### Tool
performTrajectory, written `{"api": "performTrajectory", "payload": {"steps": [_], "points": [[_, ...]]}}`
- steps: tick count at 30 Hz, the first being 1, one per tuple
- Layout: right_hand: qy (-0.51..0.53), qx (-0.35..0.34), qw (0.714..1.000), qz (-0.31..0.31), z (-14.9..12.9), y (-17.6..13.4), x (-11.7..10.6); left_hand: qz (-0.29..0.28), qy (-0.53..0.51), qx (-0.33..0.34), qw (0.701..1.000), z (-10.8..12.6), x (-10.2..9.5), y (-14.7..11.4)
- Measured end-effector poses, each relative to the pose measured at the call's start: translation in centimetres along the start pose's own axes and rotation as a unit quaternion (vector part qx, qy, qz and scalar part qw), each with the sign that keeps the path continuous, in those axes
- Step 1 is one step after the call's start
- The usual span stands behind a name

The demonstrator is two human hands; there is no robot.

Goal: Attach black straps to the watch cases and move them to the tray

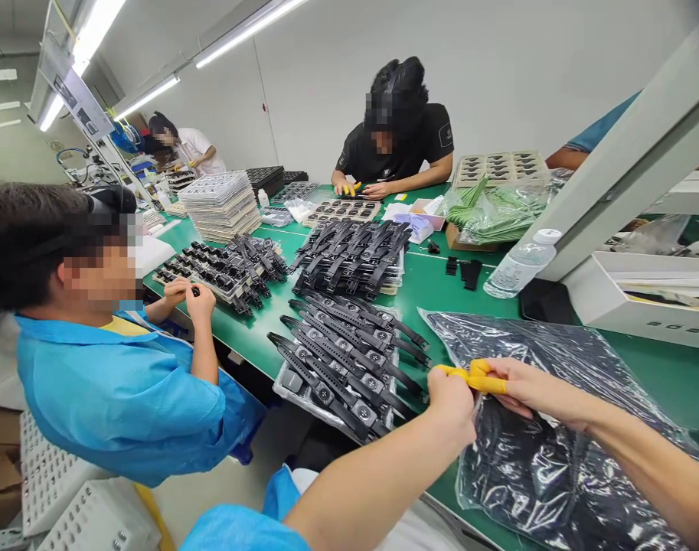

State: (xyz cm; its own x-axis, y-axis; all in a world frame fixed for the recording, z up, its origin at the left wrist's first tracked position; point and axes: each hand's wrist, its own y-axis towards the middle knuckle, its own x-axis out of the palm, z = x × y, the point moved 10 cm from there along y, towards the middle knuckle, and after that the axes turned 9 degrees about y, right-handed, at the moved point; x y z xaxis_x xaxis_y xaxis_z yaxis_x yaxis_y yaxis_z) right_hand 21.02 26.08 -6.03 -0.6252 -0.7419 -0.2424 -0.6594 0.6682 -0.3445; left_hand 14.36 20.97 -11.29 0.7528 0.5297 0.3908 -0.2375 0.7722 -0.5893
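My left hand (453, 402) is closed, a yellow finger cot on a fingertip. It meets my right hand (518, 386), whose yellow-covered thumb and finger are pinched together against it. Anything small between the fingertips is hidden. Both hands are above the near edge of a large clear plastic bag (556, 474) with dark, flat contents. Just left of them, smartwatches (349, 363) with black straps lie in rows on a plastic-covered tray (295, 394).
Behind are stacked trays of black straps (352, 256) and a stack of white trays (220, 203). A water bottle (521, 264) leans near the metal post (618, 164). One co-worker in blue (125, 383) sits at left; another in black (403, 145) works across the green table (426, 287).
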Motion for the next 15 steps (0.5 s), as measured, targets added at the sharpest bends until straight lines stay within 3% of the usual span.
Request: {"api": "performTrajectory", "payload": {"steps": [9, 15], "points": [[0.078, -0.012, 0.997, 0.005, 0.9, 0.4, -0.4, 0.034, 0.010, 0.030, 0.999, -0.2, -0.5, -0.6], [0.036, -0.025, 0.996, 0.084, 1.8, 0.3, -0.8, 0.067, 0.044, 0.052, 0.995, 0.2, -1.5, -1.0]]}}
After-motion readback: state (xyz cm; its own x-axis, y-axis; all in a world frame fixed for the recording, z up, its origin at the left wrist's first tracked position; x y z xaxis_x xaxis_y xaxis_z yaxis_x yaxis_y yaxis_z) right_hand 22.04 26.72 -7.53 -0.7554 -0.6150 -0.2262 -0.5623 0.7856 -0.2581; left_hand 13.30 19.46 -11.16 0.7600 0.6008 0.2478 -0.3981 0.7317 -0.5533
